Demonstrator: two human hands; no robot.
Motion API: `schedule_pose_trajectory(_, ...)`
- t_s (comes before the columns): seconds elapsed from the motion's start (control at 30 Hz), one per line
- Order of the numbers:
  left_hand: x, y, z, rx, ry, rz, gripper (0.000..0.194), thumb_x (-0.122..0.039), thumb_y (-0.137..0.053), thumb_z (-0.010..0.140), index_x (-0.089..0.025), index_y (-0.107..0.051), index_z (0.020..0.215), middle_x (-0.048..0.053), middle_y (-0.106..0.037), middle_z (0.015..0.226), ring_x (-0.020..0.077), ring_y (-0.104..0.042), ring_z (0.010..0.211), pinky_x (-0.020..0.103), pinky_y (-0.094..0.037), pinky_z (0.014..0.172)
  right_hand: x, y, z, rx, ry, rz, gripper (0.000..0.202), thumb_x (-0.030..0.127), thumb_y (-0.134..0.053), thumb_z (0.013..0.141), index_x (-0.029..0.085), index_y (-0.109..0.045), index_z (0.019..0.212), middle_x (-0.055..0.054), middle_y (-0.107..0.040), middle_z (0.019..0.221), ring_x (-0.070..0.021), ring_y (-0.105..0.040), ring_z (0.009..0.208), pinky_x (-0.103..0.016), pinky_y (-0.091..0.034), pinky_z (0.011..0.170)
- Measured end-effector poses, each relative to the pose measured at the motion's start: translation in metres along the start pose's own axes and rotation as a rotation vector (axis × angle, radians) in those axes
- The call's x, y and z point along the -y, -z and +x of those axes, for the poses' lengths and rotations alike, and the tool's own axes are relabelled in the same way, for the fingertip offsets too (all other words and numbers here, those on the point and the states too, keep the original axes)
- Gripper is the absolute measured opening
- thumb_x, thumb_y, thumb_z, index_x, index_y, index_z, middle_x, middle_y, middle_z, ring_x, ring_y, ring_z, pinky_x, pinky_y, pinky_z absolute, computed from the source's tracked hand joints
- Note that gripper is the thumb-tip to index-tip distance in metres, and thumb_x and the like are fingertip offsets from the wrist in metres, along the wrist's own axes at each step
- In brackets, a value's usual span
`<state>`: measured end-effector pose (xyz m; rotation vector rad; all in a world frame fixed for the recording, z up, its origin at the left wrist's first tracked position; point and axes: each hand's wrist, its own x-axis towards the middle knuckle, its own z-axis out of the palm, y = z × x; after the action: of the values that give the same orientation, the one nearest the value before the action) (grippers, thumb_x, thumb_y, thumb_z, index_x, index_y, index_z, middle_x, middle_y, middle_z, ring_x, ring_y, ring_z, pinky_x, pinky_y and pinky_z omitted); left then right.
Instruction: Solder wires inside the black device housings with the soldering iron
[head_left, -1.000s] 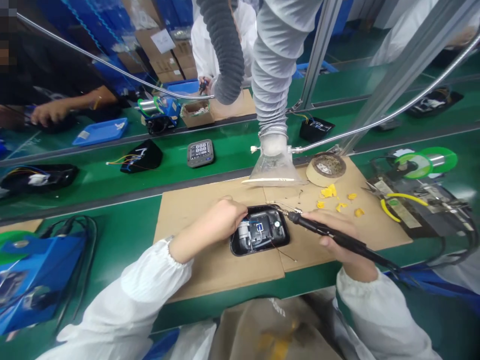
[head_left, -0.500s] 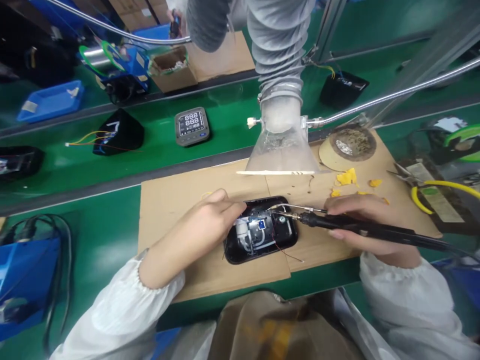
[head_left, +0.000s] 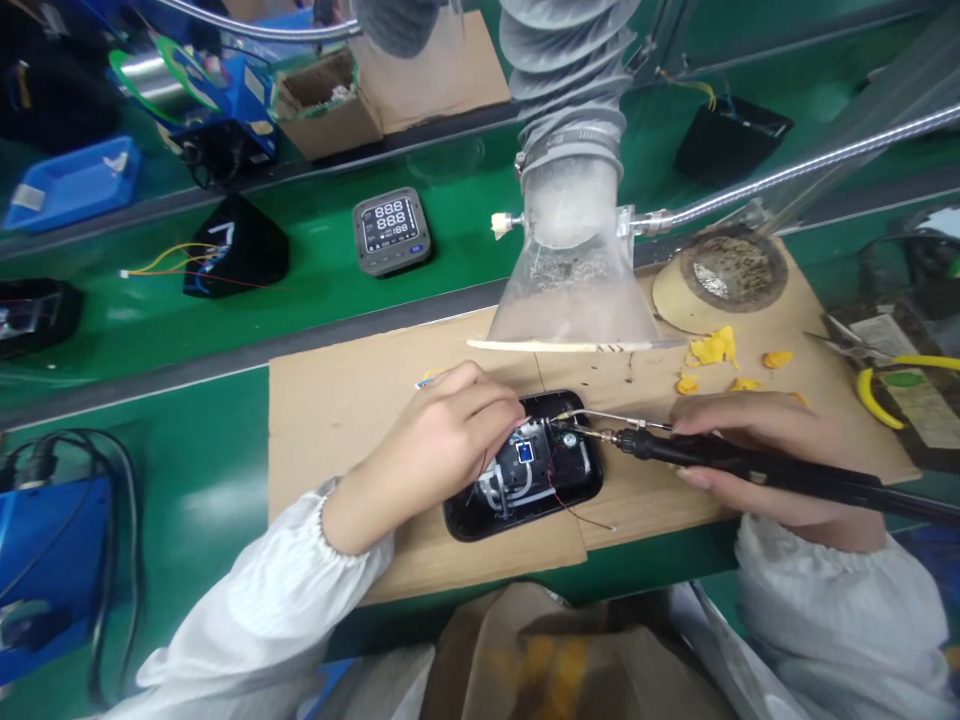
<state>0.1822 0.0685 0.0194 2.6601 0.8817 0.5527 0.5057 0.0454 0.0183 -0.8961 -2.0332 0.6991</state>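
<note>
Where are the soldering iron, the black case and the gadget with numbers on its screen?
Soldering iron (head_left: 731,461): head view, on its black handle.
Black case (head_left: 468,522): head view, on its lower-left corner.
Gadget with numbers (head_left: 391,226): head view, on its screen.

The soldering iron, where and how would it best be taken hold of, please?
The iron is probably best taken by its thick black handle, coming from the right, behind the metal tip: the tip points left over the case, while the straight handle runs rightward. The right hand holds it there.
</note>
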Motion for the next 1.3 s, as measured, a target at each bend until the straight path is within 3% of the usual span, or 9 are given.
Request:
schedule_pose_trajectory(0.1,0.001,-0.002,0.003,0.019,0.021,-0.003,0.013,-0.017,-0.056,0.099,-0.014,-0.068,0.097,0.008,-0.072,0.098,0.0200,-0.058,0.088,0.035,-0.053,0.078,-0.008,-0.001,-0.005,0.135,0.075,0.005,0.021,0.023,-0.073,0.090,0.022,-0.067,0.110,-0.006,-0.076,0.087,-0.0163,-0.076,0.077,-0.021,-0.063,0.068)
schedule_pose_trajectory(0.33,0.001,0.004,0.015,0.146,0.067,0.009,0.028,-0.025,-0.048,0.104,-0.015,-0.072,0.094,0.008,-0.068,0.092,0.0191,-0.063,0.087,0.032,-0.054,0.074,-0.009,-0.008,-0.003,0.134,0.099,0.062,0.027,0.017,-0.073,0.088,0.024,-0.067,0.114,-0.004,-0.076,0.085,-0.0192,-0.076,0.082,-0.029,-0.065,0.075)
schedule_pose_trajectory(1.07,0.003,0.001,0.017,0.106,0.030,-0.069,0.022,-0.021,-0.050,0.102,-0.014,-0.070,0.096,0.009,-0.070,0.094,0.0191,-0.062,0.085,0.033,-0.054,0.072,-0.009,-0.010,-0.004,0.178,0.066,0.080,0.025,0.016,-0.071,0.089,0.023,-0.066,0.113,-0.005,-0.076,0.088,-0.0185,-0.075,0.084,-0.030,-0.064,0.078)
schedule_pose_trajectory(1.3,0.003,0.002,0.017,0.121,0.032,-0.075,0.021,-0.021,-0.051,0.102,-0.015,-0.070,0.096,0.008,-0.070,0.094,0.0188,-0.062,0.085,0.032,-0.054,0.073,-0.009,-0.014,-0.001,0.170,0.067,0.057,0.024,0.019,-0.070,0.090,0.025,-0.066,0.113,-0.004,-0.076,0.086,-0.0184,-0.075,0.081,-0.028,-0.064,0.069)
